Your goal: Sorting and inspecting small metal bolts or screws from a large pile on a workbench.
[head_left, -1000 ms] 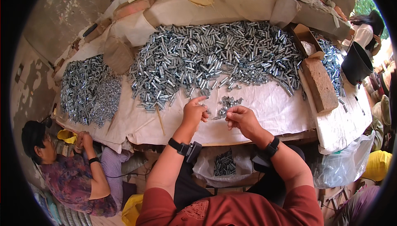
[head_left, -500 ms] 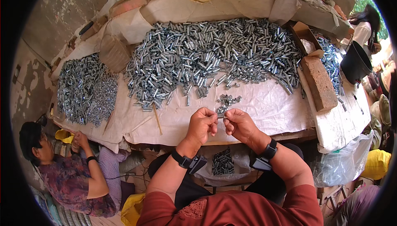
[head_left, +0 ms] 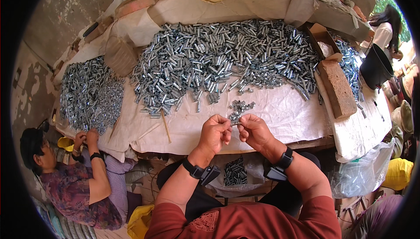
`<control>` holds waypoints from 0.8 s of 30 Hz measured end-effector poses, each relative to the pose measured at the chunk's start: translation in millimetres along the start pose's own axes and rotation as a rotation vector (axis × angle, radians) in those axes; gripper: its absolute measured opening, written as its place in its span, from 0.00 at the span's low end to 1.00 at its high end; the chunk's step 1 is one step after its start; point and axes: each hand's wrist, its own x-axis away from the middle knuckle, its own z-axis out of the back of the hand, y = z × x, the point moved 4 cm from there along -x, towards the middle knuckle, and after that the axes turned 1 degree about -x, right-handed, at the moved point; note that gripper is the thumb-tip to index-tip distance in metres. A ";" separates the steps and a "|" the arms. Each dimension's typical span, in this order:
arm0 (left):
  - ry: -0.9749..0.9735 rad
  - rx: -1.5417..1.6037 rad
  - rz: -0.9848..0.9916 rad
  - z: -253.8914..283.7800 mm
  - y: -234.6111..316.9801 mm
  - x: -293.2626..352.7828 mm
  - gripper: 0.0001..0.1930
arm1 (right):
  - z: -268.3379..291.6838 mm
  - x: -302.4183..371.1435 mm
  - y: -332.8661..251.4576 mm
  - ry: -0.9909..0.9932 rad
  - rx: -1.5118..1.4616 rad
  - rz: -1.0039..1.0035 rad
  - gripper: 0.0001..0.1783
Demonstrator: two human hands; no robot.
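Note:
Above the near edge of the cloth-covered table, my left hand (head_left: 215,132) and my right hand (head_left: 254,130) face each other with thumbs and fingers pinched. Between the fingertips spans a small, thin metal piece (head_left: 235,124), mostly covered by my fingers. Both hands grip it, one at each end. Just beyond them lies a little pile of small metal parts (head_left: 240,106). A wide heap of shiny metal cylinders (head_left: 218,59) fills the far side of the table. Below my hands, an open plastic bag (head_left: 256,175) holds dark metal cylinders (head_left: 235,172).
A co-worker (head_left: 74,177) sits at the left, hands by a second heap of metal parts (head_left: 89,94). A brick (head_left: 337,88), an open cardboard box (head_left: 323,37) and a black bucket (head_left: 376,66) stand right. A thin stick (head_left: 166,126) lies on the cloth (head_left: 280,112).
The co-worker's hands have risen and moved right to the edge of the left heap. My own hands stay almost in place, still pinching the small metal piece.

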 end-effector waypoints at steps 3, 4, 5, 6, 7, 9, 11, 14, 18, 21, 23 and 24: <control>0.002 -0.019 -0.013 0.3 0.2 0.2 0.04 | 0.4 -0.3 -2.3 -0.001 0.071 0.017 0.05; 0.002 -0.019 -0.013 -0.1 0.0 0.7 0.04 | 0.5 -0.1 -2.4 -0.001 0.071 0.017 0.05; -0.008 -0.047 -0.043 -1.3 1.2 1.7 0.04 | 1.0 0.0 -3.8 0.009 0.145 0.054 0.05; -0.018 -0.075 -0.073 -2.5 2.2 2.7 0.04 | 1.3 0.3 -5.2 0.020 0.218 0.090 0.05; -0.018 -0.074 -0.072 -3.2 1.5 3.4 0.04 | 0.6 0.9 -4.3 0.021 0.218 0.089 0.05; -0.005 -0.162 -0.149 -4.7 2.5 5.4 0.03 | -1.2 2.9 -2.4 0.044 0.223 0.121 0.05; 0.009 -0.243 -0.158 -6.9 1.8 7.9 0.03 | -3.3 2.4 3.4 0.032 0.146 0.046 0.06; 0.034 -0.510 -0.223 -1.3 -1.1 7.6 0.04 | 2.3 2.5 12.1 0.041 0.117 -0.054 0.05; -0.002 -1.233 -0.775 -3.2 -1.5 10.4 0.06 | 16.2 0.8 21.6 0.164 0.445 -0.095 0.06; 0.028 -1.414 -0.665 4.6 -13.9 9.0 0.05 | 5.5 1.8 23.3 0.192 0.875 -0.215 0.06; 0.005 -1.460 -0.644 4.5 -19.0 5.7 0.05 | 15.9 -6.7 23.6 0.101 1.369 0.126 0.06; -0.013 -1.506 -0.622 3.1 -21.5 3.8 0.05 | 14.5 -6.8 24.3 -0.013 1.838 0.499 0.07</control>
